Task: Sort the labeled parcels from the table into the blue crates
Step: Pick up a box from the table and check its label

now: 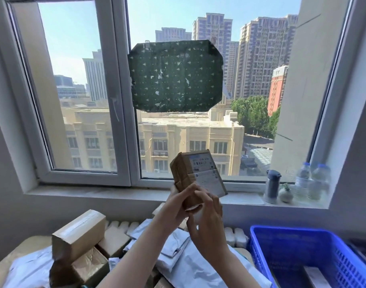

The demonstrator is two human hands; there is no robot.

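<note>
A small cardboard parcel (195,177) is held raised before the window, well above the table, with its printed label (207,173) turned towards the camera; this pose is judged to allow the label to be read before a crate is chosen. The lower end of the parcel is gripped by the left hand (174,204), fingers curled round its left edge, and by the right hand (208,223), fingers wrapped across the near face from below; both grips are closed firmly on the parcel. The label text is too blurred to be read. One blue crate (281,229) is noted low at the right, near the hands but apart from them, with a pale box (315,274) lying inside. Unsorted stock is recorded below the forearms: brown cardboard boxes (78,233) and white mailers (178,252), loosely heaped. Much of the sorting is judged outstanding, the held parcel not yet being assigned
</note>
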